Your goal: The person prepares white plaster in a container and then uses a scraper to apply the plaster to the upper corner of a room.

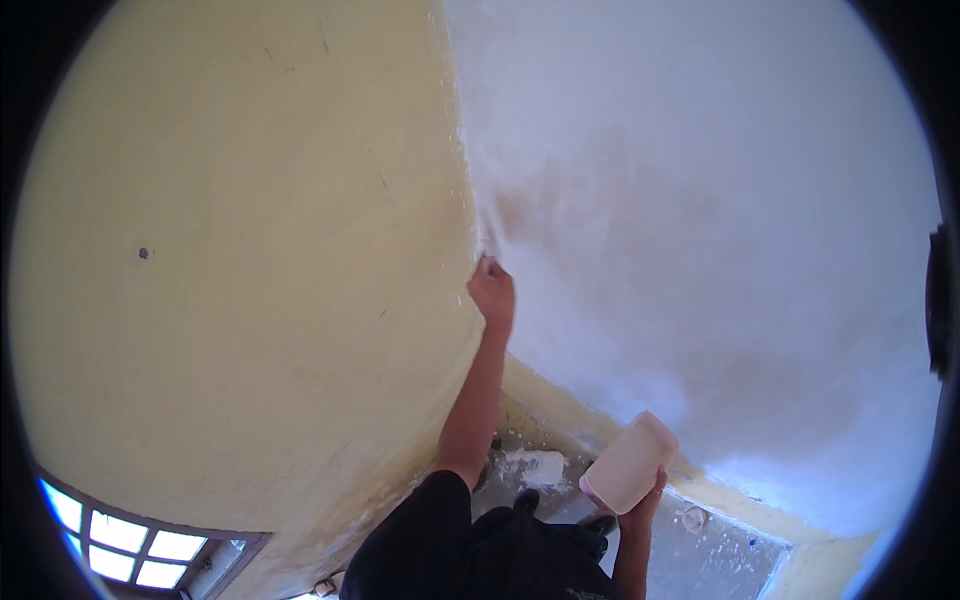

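Observation:
My left hand (492, 295) is raised against the inner corner where a pale yellow wall (250, 250) meets a white plastered wall (700, 200). I see only its back, with the fingers curled onto the corner edge; anything in them is hidden. My left arm in a black sleeve (420, 540) rises to it from the lower edge. Lower down on the right, my right hand (640, 505) grips a pale rectangular tub (630, 462) from below, with its open end tilted toward me.
A window with bright panes (130, 540) sits at the lower left. The grey floor (720, 560) below is spattered with white. A yellow strip (560, 400) runs along the base of the white wall. A dark object (940, 300) juts in at the right rim.

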Available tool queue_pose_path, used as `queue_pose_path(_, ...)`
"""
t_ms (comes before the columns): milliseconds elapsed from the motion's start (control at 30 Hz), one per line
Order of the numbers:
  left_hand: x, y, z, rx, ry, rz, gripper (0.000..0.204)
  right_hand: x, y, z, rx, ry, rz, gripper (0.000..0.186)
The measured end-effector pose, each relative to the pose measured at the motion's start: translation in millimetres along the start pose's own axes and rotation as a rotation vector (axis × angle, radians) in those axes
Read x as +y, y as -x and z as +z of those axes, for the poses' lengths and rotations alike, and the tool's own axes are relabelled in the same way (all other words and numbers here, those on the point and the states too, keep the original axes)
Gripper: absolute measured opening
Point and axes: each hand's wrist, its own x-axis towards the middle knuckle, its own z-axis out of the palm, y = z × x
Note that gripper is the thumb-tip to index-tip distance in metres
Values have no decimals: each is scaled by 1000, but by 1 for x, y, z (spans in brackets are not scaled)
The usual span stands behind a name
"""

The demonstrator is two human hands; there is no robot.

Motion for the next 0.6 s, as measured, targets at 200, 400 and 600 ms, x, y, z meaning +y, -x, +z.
queue_pose_path(200, -30, -41, 13, 245, 41, 176, 19, 8, 5, -5, 14, -41, 20, 61)
queue_pose_path(400, -14, -71, 18, 200, 5, 204, 27, 11, 16, -10, 3, -78, 52, 62)
queue_pose_path(600, -12, -60, 28, 198, 68, 189, 32, 4, 29, 14, -149, -81, 55, 65)
